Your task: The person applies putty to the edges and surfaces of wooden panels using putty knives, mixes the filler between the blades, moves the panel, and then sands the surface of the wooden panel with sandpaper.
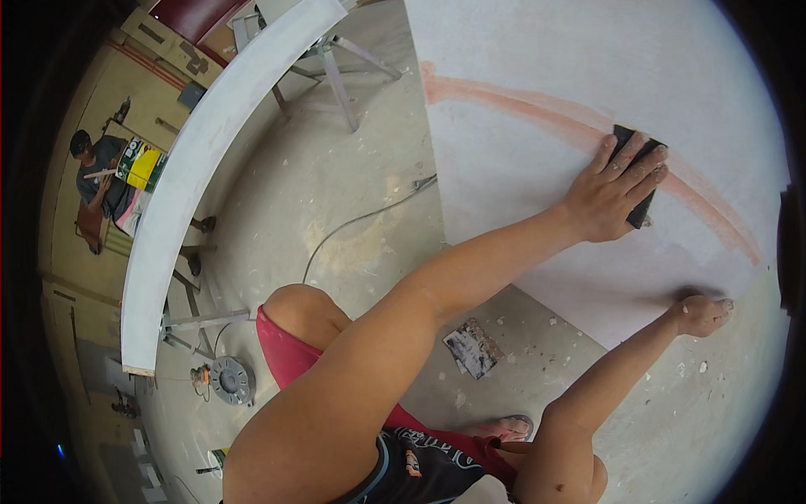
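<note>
My left hand [609,189] presses a black sanding block [640,181] flat on a large white panel [537,109], on top of a curved reddish-pink band [546,107] that runs across it. The fingers spread over the block and cover most of it. My right hand [701,315] rests at the panel's lower edge where it meets the concrete floor. Its fingers are curled and hold nothing. My bent knee [302,315] shows below the left arm.
A long white curved board [193,176] lies on metal stands [336,76] at left. Another person [101,181] sits at far left. On the floor lie a grey cable [361,220], a worn abrasive sheet [473,347], a round disc tool [231,380] and a sandal [508,428].
</note>
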Tool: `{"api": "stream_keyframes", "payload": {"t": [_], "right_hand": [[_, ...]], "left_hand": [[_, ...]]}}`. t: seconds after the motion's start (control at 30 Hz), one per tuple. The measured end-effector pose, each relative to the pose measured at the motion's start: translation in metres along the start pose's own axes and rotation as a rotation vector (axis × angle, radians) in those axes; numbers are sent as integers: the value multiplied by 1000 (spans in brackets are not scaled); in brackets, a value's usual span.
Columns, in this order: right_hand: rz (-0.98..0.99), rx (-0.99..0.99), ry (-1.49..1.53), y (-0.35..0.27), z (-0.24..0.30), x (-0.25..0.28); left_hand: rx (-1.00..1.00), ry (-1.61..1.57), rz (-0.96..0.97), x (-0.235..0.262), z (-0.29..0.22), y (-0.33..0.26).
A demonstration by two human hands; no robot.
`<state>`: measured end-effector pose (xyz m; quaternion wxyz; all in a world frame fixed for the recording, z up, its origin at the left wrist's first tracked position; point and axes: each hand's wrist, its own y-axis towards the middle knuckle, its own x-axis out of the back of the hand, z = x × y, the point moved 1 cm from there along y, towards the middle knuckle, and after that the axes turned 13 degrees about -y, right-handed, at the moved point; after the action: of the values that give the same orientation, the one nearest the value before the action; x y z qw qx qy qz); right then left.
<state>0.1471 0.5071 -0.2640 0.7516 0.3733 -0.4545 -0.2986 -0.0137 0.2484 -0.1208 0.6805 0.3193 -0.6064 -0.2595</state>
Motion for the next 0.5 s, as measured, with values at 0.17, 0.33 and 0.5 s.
{"api": "stream_keyframes", "payload": {"t": [0.17, 0.33, 0.5], "right_hand": [[21, 117, -200, 4, -5, 3], [22, -151, 333, 2, 10, 21], [90, -314, 541, 10, 27, 39]], "left_hand": [[353, -10, -64, 48, 81, -52], [853, 123, -380, 97, 142, -110], [790, -28, -112, 52, 63, -118]]}}
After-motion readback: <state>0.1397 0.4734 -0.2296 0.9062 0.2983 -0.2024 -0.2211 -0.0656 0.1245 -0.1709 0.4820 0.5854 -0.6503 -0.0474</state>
